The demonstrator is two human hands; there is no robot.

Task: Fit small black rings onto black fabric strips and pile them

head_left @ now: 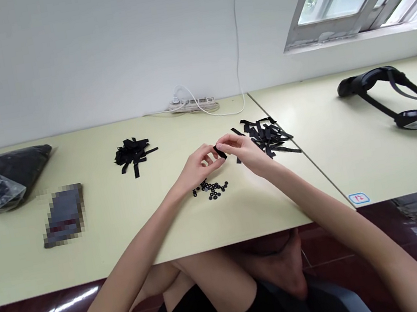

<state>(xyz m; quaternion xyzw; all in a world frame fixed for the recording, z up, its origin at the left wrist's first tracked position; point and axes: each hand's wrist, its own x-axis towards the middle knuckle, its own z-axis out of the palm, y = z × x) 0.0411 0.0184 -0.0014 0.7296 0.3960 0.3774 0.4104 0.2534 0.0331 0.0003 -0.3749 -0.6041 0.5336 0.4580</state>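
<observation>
Between my two hands, just above the table, is a short black fabric strip [220, 152]. My left hand [201, 164] pinches one side of it with thumb and fingers. At the other side my right hand [238, 149] grips the strip between thumb and fingertips. Below the hands lies a scatter of small round black pieces [214, 189], some with a hole or ring in the middle. A loose pile of black strips [267, 136] spreads right behind my right hand. Another, smaller pile of black strips [133, 152] sits to the left of my hands.
A plastic bag with black material [6, 178] and a blurred-out flat object [64, 213] lie at left. By the wall is a power strip [192, 105] with a white cable [239, 59]. A black headset [395, 96] rests on the right-hand table, past the seam.
</observation>
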